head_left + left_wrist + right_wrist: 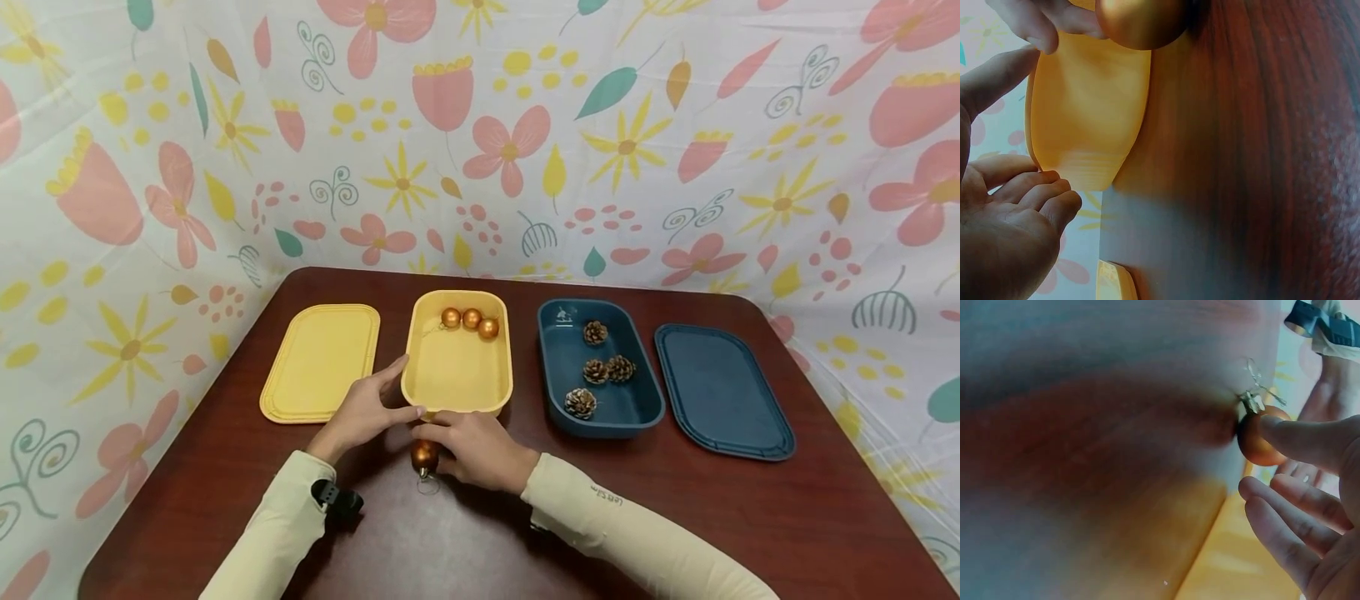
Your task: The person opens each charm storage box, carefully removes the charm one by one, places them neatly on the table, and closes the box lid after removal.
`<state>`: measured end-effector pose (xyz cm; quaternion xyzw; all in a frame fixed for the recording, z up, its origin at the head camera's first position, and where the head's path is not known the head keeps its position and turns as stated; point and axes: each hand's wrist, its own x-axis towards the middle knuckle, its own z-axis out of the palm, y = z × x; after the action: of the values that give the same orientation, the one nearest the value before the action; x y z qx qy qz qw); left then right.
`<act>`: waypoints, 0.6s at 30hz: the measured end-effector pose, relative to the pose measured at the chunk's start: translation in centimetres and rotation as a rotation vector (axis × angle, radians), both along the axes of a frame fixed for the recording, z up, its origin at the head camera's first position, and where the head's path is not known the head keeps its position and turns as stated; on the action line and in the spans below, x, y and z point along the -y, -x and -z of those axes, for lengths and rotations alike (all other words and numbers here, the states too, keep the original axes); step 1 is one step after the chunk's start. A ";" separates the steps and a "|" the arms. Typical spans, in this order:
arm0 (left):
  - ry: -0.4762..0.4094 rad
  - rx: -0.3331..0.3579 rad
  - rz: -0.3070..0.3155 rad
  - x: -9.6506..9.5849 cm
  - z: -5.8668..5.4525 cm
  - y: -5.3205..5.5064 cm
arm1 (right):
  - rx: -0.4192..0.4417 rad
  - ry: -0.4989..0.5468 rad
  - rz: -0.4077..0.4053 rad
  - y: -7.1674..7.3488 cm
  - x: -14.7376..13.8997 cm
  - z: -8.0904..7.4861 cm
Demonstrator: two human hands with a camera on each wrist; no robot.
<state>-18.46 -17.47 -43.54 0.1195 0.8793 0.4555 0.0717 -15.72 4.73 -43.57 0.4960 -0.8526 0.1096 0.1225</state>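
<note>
A yellow container (459,375) with several shiny copper-coloured ball ornaments (472,319) inside stands before me. My left hand (367,412) holds its near left corner, the thumb along the front rim and the other fingers at the left side. Just in front of the container, my right hand (476,450) pinches another copper ball ornament (424,455) between thumb and forefinger. Its metal cap and wire loop point toward me. In the right wrist view the thumb lies over the ornament (1260,450), the forefinger is hidden, and the remaining fingers are spread below.
A yellow lid (322,362) lies left of the container. To the right stands a blue container (637,408) holding several pinecones (581,403), with a blue lid (723,392) beyond it. A flower-patterned cloth (510,208) hangs behind the dark wooden table (787,525).
</note>
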 end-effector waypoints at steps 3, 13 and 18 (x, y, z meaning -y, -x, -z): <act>-0.001 -0.005 0.008 0.1 0.0 0.0 | 0.020 -0.002 0.003 0.0 -0.2 -0.6; 0.011 0.010 0.000 0.2 -0.1 0.1 | 0.276 -0.018 -0.138 2.0 -0.8 -6.2; -0.006 0.011 0.007 0.0 -0.1 0.2 | 0.470 -0.015 -0.164 5.0 -1.2 -9.4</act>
<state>-18.62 -17.49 -43.45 0.1201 0.8770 0.4587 0.0777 -20.68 5.91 -34.17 0.5252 -0.8155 0.2253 -0.0921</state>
